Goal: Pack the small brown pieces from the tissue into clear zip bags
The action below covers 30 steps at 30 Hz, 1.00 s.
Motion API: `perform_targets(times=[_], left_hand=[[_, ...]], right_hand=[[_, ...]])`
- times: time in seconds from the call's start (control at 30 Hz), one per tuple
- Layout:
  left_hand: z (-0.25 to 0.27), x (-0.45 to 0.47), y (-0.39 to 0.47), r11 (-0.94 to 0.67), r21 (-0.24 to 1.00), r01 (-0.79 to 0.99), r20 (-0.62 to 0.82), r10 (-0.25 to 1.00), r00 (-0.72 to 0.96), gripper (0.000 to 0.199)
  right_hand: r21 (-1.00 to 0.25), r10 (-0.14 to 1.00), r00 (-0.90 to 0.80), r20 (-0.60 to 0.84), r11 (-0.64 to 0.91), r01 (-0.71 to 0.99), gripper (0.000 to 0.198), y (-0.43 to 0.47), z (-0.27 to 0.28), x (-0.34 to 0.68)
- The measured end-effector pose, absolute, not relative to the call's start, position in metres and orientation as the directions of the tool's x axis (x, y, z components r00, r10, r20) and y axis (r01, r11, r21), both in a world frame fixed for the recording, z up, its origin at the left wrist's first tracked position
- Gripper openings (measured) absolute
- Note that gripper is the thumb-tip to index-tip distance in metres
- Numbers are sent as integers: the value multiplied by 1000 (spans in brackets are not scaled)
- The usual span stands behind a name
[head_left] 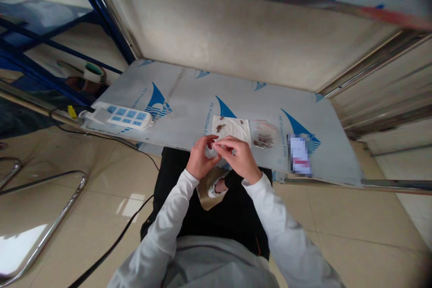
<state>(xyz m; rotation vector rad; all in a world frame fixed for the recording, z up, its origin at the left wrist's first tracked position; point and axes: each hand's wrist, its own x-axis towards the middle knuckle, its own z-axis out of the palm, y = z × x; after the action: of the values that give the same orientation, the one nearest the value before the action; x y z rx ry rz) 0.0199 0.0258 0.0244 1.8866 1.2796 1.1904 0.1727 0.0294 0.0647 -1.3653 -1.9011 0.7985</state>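
Note:
My left hand [200, 157] and my right hand [239, 156] meet at the table's front edge, fingertips close together. Both have their fingers curled in a pinch. Whatever lies between the fingertips is too small to make out. Just beyond them is a white sheet [236, 127] like a tissue, partly covered by my right hand. Small dark brown pieces [220, 128] lie on that sheet. Right of it, a clear plastic bag [265, 132] holds several more dark reddish-brown pieces.
A white power strip [124, 116] with blue sockets lies at the table's left, its black cable [101, 134] hanging over the edge. A blurred-out phone-like object [299, 155] lies at the right. Film with blue prints covers the table [189, 85]. A metal-framed chair [81, 182] stands lower left.

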Motion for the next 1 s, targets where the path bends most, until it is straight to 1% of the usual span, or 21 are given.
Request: perform_targets(times=[0.07,0.13,0.23,0.37,0.43,0.53,0.57,0.63,0.7,0.73,0.77,0.8,0.87,0.93,1.0], left_hand=[[21,17,27,-371,820,436,362,926,107,39],[20,14,27,-352,826,440,355,932,78,38],[19,10,29,-327,834,445,339,939,55,37],[20,6,31,-316,834,452,335,941,40,37],[20,5,32,-312,838,448,334,942,31,37],[19,4,33,-310,841,443,331,943,30,38],[18,4,33,-314,840,443,334,942,34,38],[19,5,34,-331,836,438,344,937,51,39],[20,8,34,-356,836,418,359,930,74,39],[22,10,34,-369,838,403,366,927,86,40],[24,12,33,-379,841,386,371,923,99,40],[26,14,33,-389,843,372,376,920,110,41],[30,18,33,-403,842,359,383,915,129,43],[34,21,32,-413,834,365,390,910,139,43],[38,23,31,-427,826,369,406,904,136,42]], right_hand=[[-747,996,-55,74,92,659,21,48,44,178],[-673,998,59,12,-36,738,22,70,23,180],[-600,993,112,-36,-112,792,27,97,0,173],[-515,978,188,-95,-210,831,19,111,-13,158],[-497,973,203,-113,-232,836,15,110,-12,155],[-510,973,201,-115,-231,829,15,99,4,158],[-532,977,186,-99,-210,820,16,93,14,160],[-620,994,112,-13,-96,779,19,77,39,163],[-711,993,-22,117,99,696,19,60,66,163],[-727,983,-101,153,182,662,16,52,78,163],[-726,969,-178,170,246,642,13,45,89,162],[-707,957,-246,156,282,648,8,40,98,161],[-631,936,-336,108,325,704,4,35,108,160],[-546,921,-381,85,363,755,9,34,111,160],[-502,907,-409,102,402,766,18,33,112,162]])
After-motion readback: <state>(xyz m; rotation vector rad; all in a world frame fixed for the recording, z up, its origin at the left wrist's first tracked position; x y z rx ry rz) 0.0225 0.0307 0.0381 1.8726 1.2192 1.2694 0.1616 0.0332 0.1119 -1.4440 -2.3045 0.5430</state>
